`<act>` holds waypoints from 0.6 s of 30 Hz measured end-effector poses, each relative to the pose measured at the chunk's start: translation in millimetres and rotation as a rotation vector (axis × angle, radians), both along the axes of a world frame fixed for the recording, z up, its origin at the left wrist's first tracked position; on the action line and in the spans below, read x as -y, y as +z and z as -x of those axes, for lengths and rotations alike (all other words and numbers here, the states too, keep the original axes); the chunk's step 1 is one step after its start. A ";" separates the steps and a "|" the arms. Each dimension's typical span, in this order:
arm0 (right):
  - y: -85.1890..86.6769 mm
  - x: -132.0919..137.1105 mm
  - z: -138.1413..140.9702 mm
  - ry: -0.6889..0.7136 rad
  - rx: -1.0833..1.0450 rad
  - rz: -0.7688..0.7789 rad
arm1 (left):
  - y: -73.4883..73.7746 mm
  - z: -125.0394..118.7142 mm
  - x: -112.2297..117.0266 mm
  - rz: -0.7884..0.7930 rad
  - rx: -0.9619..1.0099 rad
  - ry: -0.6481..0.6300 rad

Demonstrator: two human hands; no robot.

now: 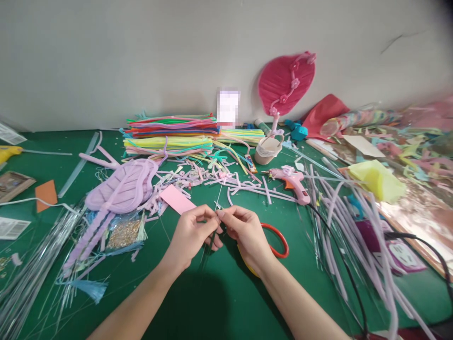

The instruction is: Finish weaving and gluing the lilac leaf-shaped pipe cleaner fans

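Observation:
My left hand [193,233] and my right hand [244,231] meet above the green mat, fingertips pinched together on a thin wire [220,193] that rises from between them to a small pink bead at its top. Both hands are closed in a pinch. Under my right hand lies a pair of scissors with red and yellow handles [279,238]. A pink paper card [177,199] lies just beyond my left hand.
A lilac leaf-shaped fan [120,189] lies left. Stacked coloured pipe cleaners [170,134] sit at the back, a pink glue gun [295,182] and its black cord right. Lilac strips [354,222], a small basket [268,148], a pink fan [285,80] and clear sticks [31,274] surround the green mat [219,293].

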State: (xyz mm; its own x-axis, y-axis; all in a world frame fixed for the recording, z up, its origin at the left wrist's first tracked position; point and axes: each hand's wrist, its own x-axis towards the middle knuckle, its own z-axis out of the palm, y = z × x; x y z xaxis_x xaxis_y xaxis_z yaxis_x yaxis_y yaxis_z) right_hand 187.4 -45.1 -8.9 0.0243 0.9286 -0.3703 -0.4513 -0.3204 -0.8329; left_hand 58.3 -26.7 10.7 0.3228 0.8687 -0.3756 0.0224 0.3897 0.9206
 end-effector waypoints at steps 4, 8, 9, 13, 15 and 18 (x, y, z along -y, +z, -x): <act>0.4 -1.3 -0.9 -0.031 -0.037 0.029 | 3.1 2.8 -0.7 0.011 -0.012 -0.029; 2.3 -1.3 0.4 -0.045 -0.036 0.037 | 8.0 11.9 -7.0 -0.001 -0.067 -0.093; 2.6 -0.8 0.9 -0.043 -0.029 0.032 | 9.3 14.2 -9.0 -0.024 -0.082 -0.077; 1.8 1.1 2.0 -0.023 -0.008 0.014 | 11.0 19.3 -14.9 -0.103 -0.080 0.059; 1.0 1.3 2.1 -0.013 -0.008 0.010 | 9.5 19.0 -15.5 -0.092 -0.038 0.080; 1.1 0.7 2.2 -0.016 -0.006 0.007 | 6.3 16.8 -14.4 -0.036 0.052 0.077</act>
